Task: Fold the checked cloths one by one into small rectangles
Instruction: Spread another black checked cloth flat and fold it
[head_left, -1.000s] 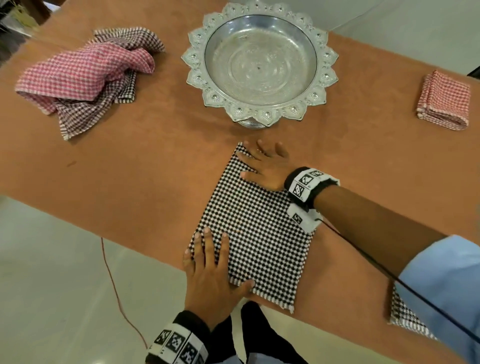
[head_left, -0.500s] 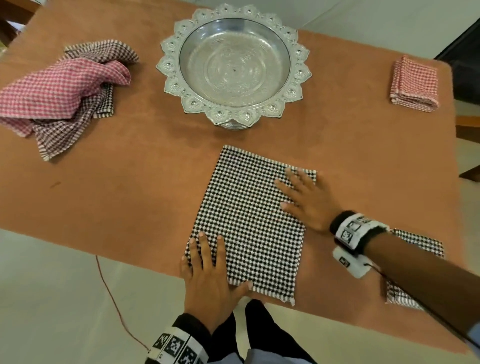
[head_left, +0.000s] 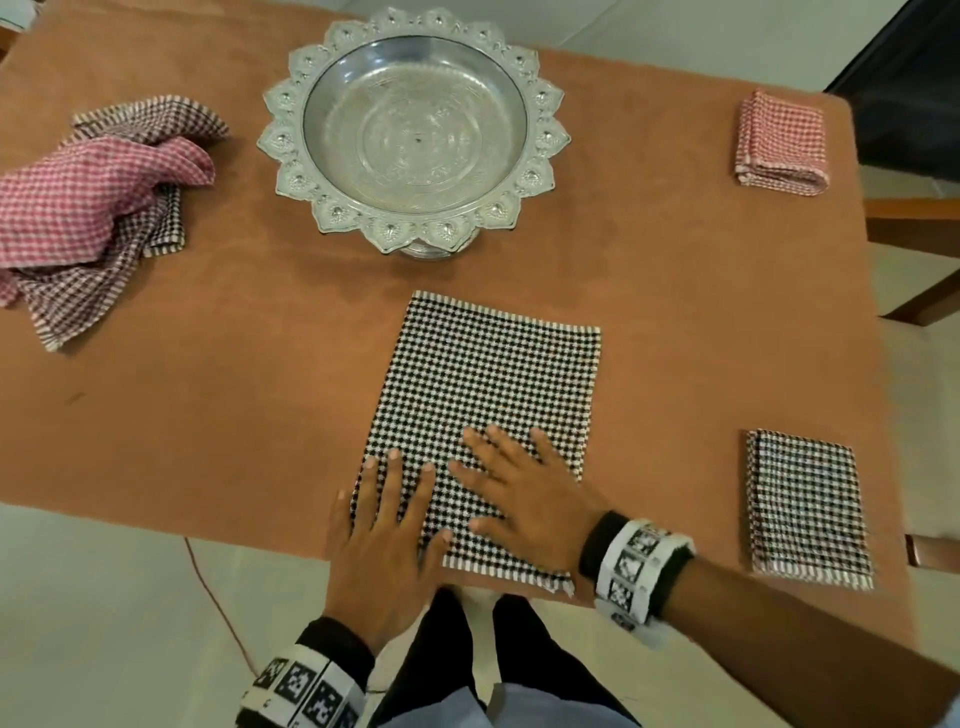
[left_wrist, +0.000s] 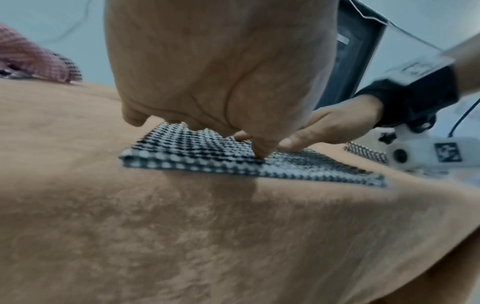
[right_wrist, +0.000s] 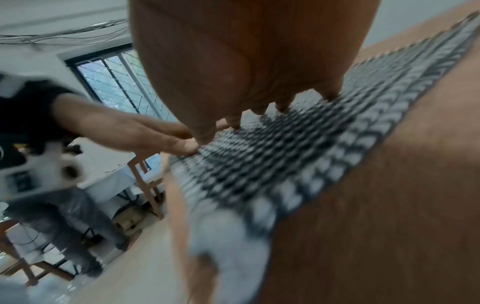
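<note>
Item: black-and-white checked cloth (head_left: 488, 410), laid flat on the brown-covered table (head_left: 249, 395), just in front of the ornate silver pedestal bowl (head_left: 413, 130). Left hand (head_left: 382, 545) pressed its near left corner, fingers straight and spread, gripping nothing. Right hand (head_left: 524, 499) lay flat on its near edge beside the left, fingers likewise splayed. Crumpled pink and dark checked cloths (head_left: 88, 208) sat left of the bowl. Folded pink checked rectangle (head_left: 779, 145) sat right of it; folded black checked rectangle (head_left: 808, 509) farther right and nearer.
</note>
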